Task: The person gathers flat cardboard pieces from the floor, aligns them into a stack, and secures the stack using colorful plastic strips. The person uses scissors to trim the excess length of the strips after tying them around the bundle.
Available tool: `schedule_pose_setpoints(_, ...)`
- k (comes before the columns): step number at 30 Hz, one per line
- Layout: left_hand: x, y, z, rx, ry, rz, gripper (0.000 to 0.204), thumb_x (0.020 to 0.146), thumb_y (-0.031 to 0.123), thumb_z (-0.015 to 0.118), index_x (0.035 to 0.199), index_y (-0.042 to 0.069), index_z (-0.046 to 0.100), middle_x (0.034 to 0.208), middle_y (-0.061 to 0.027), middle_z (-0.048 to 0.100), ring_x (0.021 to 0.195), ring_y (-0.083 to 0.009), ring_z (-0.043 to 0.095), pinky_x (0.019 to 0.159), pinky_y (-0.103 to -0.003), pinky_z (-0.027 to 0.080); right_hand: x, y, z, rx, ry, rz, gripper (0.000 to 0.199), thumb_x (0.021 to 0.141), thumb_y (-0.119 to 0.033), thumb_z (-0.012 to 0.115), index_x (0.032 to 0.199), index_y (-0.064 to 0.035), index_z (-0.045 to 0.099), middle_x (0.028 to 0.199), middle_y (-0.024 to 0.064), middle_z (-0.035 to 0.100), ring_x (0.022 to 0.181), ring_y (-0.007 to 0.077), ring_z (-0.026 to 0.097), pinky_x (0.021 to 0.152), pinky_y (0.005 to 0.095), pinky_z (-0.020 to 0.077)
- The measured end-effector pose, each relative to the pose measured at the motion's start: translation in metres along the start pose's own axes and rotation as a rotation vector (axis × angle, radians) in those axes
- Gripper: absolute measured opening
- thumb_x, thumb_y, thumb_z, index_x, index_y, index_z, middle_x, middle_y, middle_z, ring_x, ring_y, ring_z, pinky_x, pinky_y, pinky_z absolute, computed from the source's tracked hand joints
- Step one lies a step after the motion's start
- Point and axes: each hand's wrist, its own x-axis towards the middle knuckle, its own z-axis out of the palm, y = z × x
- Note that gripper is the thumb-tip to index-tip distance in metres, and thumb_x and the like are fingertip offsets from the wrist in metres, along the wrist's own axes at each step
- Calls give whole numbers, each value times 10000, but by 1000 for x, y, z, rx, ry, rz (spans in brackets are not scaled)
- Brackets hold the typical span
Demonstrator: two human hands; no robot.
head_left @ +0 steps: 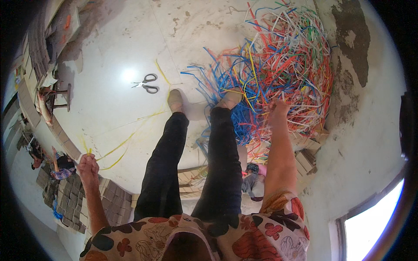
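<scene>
My left hand (88, 166) is raised at the left, its fingers closed on thin yellow plastic strips (116, 162). The strips trail from it across the floor toward my left shoe. On the right, my right hand (278, 109) is at the edge of a big tangled heap of plastic strips (296, 61) in red, white, blue, green and yellow. Its fingers look bunched together, and whatever they grip blends into the heap. Another yellow strip (163, 72) lies beyond my left shoe. A pair of scissors (146, 83) with dark handles rests on the floor, blades pointing left.
My shoes (175, 101) stand on the pale floor (117, 48), the right one touching blue strips. A small stool (63, 98) and stacked grey-brown blocks (72, 195) line the left side, where another person (64, 172) is visible. A stained wall (361, 126) borders the heap.
</scene>
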Motion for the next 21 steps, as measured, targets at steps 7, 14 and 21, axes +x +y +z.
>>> schedule_pose_setpoints(7,-16,-17,97,194,-144,-95,161,754,-28,544,901,25,584,673,28,521,485,-16,341,437,-160,257,46,-57,68,-362,10,-188,34,799,-34,587,788,-8,605,664,84,580,461,154,518,359,295,388)
schedule_pose_setpoints(14,-28,-41,157,191,-251,-154,262,797,52,523,1050,-1,566,706,-35,598,463,-14,327,423,-163,262,60,-76,106,-696,-103,-328,134,816,-43,564,913,-63,654,737,104,623,535,156,597,414,305,481)
schedule_pose_setpoints(21,-35,-40,205,181,-252,-142,280,801,120,543,1060,15,537,626,-56,570,438,-53,409,404,-175,305,110,-68,116,-910,-63,-497,169,831,-59,555,977,-55,641,770,98,627,600,187,624,477,313,514)
